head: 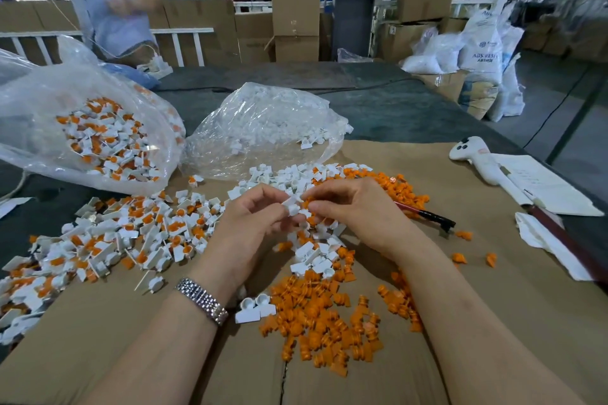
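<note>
Both forearms bare, reached forward, converged at centre. Left hand [253,217] turned palm inward, thumb and forefinger pinched small white piece [293,205], other fingers loosely curled. Right hand [352,210] back up, fingers curled, thumb and forefinger tips pinched same piece. Fingertips of both hands nearly touched.

One head-worn wide-angle view, looking forward and down from close above the left hand [253,217] and right hand [355,210] over the cardboard sheet [131,322], its upper edge reaching stacked boxes [296,23] well beyond
</note>
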Motion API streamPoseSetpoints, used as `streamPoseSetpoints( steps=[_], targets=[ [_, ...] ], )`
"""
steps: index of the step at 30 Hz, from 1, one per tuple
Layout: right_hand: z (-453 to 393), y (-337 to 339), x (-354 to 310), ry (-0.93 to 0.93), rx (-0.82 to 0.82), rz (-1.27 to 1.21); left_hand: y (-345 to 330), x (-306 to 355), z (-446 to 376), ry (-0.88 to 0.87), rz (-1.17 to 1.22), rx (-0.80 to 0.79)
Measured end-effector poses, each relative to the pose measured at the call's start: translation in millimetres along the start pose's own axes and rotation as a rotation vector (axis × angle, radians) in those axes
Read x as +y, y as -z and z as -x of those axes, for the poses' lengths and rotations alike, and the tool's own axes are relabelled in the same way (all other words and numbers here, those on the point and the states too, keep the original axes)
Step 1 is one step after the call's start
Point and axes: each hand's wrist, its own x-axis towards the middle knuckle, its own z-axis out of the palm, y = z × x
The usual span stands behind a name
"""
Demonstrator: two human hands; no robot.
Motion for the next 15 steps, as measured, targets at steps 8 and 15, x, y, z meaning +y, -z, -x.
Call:
streamPoseSetpoints(
  steps=[8, 15],
  targets=[
    [1, -1, -2, -0.015, 0.021, -0.048, 9, 4, 3, -0.047, -0.205, -0.015],
    [4, -6, -8, 0.075, 0.086, -0.056, 2, 8, 12, -0.117, -0.291, -0.055]
  ],
)
